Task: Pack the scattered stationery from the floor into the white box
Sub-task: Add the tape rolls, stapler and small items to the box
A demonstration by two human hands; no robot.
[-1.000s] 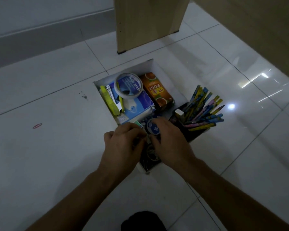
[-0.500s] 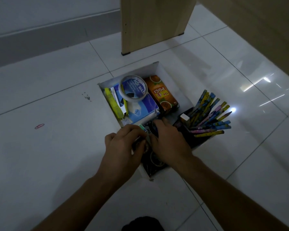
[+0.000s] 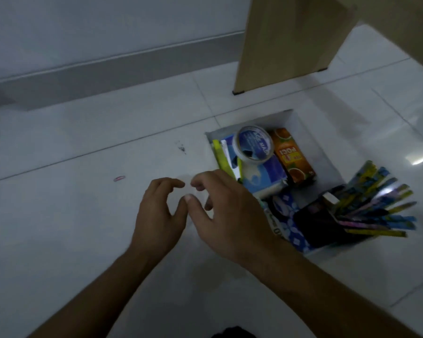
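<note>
Just left of the white box (image 3: 320, 152), both hands hover low over the floor (image 3: 71, 228), almost touching each other. The left hand (image 3: 156, 215) and right hand (image 3: 230, 215) each keep a loose, half-open grip, fingers gently curved, with nothing visibly held in either.

Outward from the grip, a small pink paper clip (image 3: 119, 178) lies flat on the floor. It sits to the left of the left hand and a little farther toward the floor's far edge by the wall, well apart from the box. The left hand is clearly nearer; the right hand would have to cross over it. The clip's long axis runs roughly left to right, its right end tipped slightly toward the wall. Which end is the open loop is too small to tell.

Inside the box lie a tape roll (image 3: 253, 147), an orange carton (image 3: 292, 157) and a fan of pencils (image 3: 376, 203) pointing toward its right corner.

Judging from this, the clip looks like the last loose item to gather.
</note>
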